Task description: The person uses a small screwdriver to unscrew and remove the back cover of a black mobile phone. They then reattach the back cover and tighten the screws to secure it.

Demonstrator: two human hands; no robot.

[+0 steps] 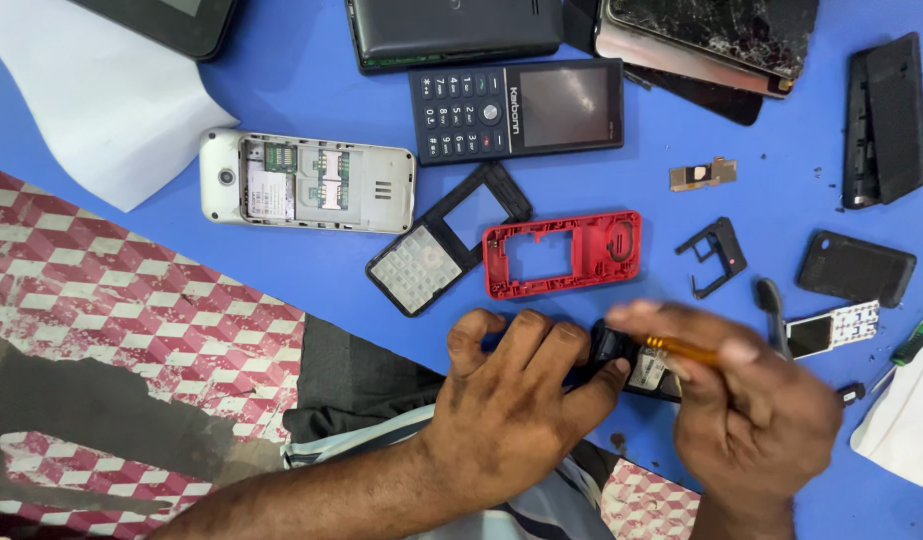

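- While your left hand (516, 400) presses closed on the dark phone body (636, 368) at the near edge of the blue table (311, 260), your right hand (751, 400) pinches an orange-handled tool (681, 349) over it.
- Just beyond lies the empty red phone frame (562, 254).

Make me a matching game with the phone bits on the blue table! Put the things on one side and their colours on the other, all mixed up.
Things:
1. Empty phone frame in the middle
2. Open-backed phone on the left
3. Keypad phone with the dark screen
4. Tool in the right hand

Colours:
A. Navy blue
B. Orange
C. Red
D. Silver-white

Pairs: 1-C, 2-D, 3-A, 4-B
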